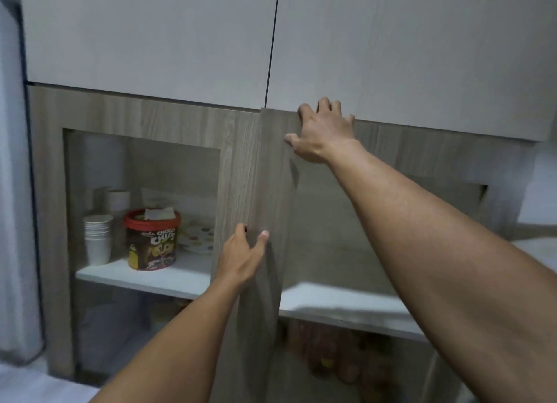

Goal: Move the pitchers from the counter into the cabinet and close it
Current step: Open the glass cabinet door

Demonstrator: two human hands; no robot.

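No pitcher can be made out in this view. In front of me is a wood-grain cabinet with two glass-paned doors. My right hand (322, 134) is high up, its fingers hooked over the top edge of the right cabinet door (272, 167), whose inner edge stands slightly proud of the left cabinet door (235, 167). My left hand (244, 251) is lower, at the seam between the two doors, thumb and fingers spread against the wood and holding nothing. Behind the right pane the contents are blurred.
Through the left pane a white shelf (144, 274) carries a stack of paper cups (98, 239), a red-lidded Choco Chips tub (152, 239) and spotted plates (197, 236). White upper cabinet doors (150, 40) hang just above. Brownish items (340, 357) sit blurred on the lower right shelf.
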